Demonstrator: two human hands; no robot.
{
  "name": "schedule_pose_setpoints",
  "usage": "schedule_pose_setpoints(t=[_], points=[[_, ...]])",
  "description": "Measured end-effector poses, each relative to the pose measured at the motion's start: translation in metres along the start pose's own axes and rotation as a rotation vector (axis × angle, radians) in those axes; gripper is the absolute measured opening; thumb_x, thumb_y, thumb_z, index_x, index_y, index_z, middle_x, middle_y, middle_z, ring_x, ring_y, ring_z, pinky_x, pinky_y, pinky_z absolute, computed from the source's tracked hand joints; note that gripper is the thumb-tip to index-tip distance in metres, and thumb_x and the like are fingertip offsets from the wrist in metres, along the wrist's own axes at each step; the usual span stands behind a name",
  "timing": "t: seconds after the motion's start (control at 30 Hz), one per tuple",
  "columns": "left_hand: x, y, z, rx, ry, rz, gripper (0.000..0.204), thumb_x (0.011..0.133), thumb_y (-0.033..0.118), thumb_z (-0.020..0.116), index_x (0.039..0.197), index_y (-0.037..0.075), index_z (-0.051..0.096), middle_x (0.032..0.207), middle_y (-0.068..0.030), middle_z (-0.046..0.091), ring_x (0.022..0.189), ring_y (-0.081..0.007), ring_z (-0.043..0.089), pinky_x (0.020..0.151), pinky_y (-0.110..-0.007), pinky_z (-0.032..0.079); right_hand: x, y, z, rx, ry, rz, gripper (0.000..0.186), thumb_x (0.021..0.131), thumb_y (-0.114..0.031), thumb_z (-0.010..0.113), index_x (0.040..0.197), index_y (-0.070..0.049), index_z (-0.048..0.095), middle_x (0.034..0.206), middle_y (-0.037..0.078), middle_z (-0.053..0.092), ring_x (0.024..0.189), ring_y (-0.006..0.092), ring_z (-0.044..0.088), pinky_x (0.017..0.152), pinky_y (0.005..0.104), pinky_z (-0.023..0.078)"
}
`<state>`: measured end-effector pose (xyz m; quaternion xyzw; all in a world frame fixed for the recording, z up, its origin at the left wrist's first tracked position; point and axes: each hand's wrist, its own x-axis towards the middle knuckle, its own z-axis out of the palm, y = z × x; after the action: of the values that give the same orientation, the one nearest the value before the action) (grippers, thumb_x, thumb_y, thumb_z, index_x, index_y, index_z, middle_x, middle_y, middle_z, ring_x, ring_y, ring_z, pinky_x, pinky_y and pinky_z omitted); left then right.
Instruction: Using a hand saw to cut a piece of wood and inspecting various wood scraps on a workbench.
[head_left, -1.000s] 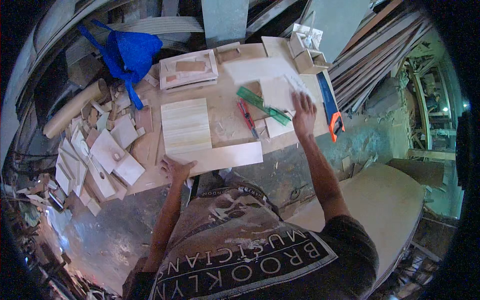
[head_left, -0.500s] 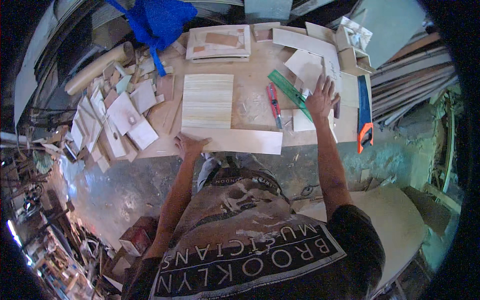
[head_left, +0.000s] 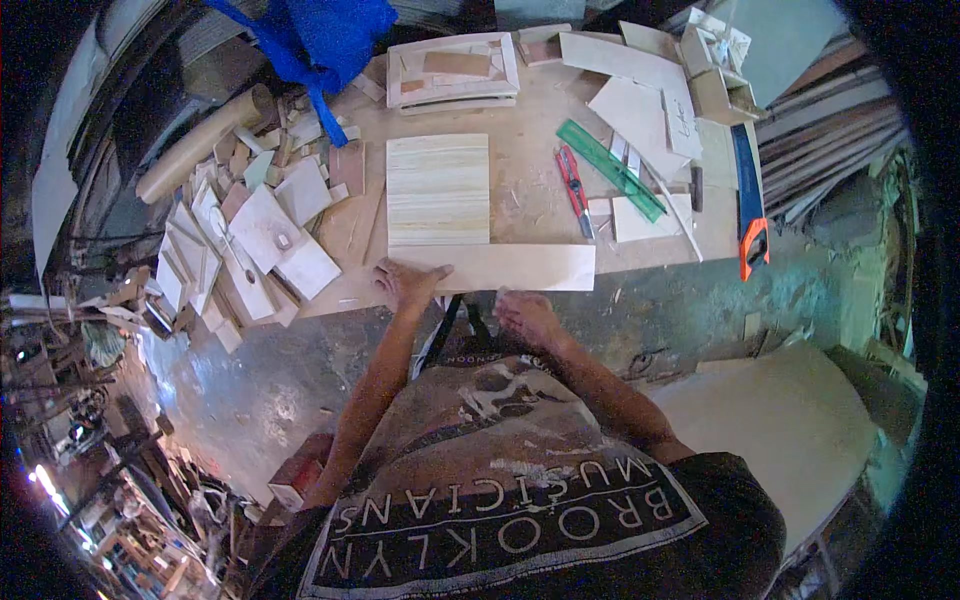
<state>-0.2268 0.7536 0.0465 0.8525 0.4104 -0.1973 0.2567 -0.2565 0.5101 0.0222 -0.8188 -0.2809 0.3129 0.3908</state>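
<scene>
A long pale wooden strip (head_left: 520, 267) lies along the bench's front edge, against the near side of a square striped wood panel (head_left: 438, 190). My left hand (head_left: 408, 283) grips the strip near its left end, thumb on top. Just in front of the strip's near edge, close to my body, is my right hand (head_left: 528, 315). Its fingers are curled together, and whatever they may hold is too small to see. To the right lie a red utility knife (head_left: 573, 185) and a green ruler (head_left: 610, 170), angled across the bench.
Wood offcuts (head_left: 265, 230) pile up at the left beside a cardboard tube (head_left: 205, 145). A blue cloth bag (head_left: 335, 50) and a framed wooden piece (head_left: 452, 70) are at the back. A handsaw with an orange handle (head_left: 753, 248) rests at the right edge.
My right hand has left the ruler area and come down-left to the strip's front edge, its fingers now curled. My left hand stays at the strip's left end, its thumb further over the top.
</scene>
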Motion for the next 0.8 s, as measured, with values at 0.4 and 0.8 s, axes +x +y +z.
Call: schedule_pose_setpoints(t=[0.4,0.8], points=[[0.019,-0.020,0.011,-0.061,-0.072,0.057,0.147,0.049,0.055,0.087,0.141,-0.012,-0.007,0.150,-0.0327,-0.004,0.140,-0.0433,-0.009,0.114,-0.054,0.004,0.025,-0.072,0.046,1.747,1.084,0.409,0.015,0.087,-0.011,0.064,0.100,-0.011,0.058,0.092,0.000,0.062,0.085,0.0160,0.063,0.074,0.0291,0.052],[-0.010,0.000,-0.008,-0.365,-0.171,0.204,0.141,0.051,0.061,0.083,0.141,-0.011,0.001,0.148,-0.0313,0.005,0.138,-0.0437,-0.001,0.112,-0.052,0.005,0.040,-0.081,0.058,1.793,0.945,0.555,0.015,0.083,-0.020,0.069,0.093,-0.017,0.058,0.087,-0.005,0.057,0.082,0.0112,0.055,0.069,0.0303,0.046]])
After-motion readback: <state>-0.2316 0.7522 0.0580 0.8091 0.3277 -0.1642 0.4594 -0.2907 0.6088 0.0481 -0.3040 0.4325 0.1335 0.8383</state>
